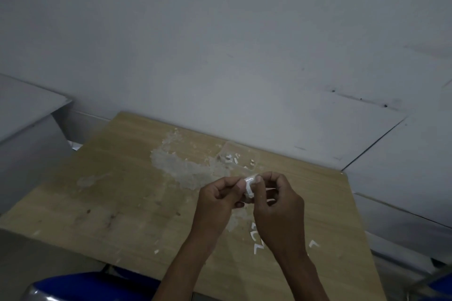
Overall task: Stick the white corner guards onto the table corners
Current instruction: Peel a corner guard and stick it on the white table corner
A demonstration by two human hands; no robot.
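A small white corner guard (250, 184) is held between both hands above the wooden table (117, 178). My left hand (220, 199) pinches its left side with curled fingers. My right hand (278, 205) pinches its upper right edge with thumb and forefinger. Much of the guard is hidden by my fingers. Several more white guard pieces (256, 242) lie on the table below my right hand, and one (313, 243) lies farther right. The table's far right corner (343, 173) is bare.
A clear plastic box (236, 157) with white pieces stands near the wall behind my hands. Torn clear film scraps (181, 166) litter the table's middle. A grey wall runs behind the table. A blue chair (93, 286) sits at the front left.
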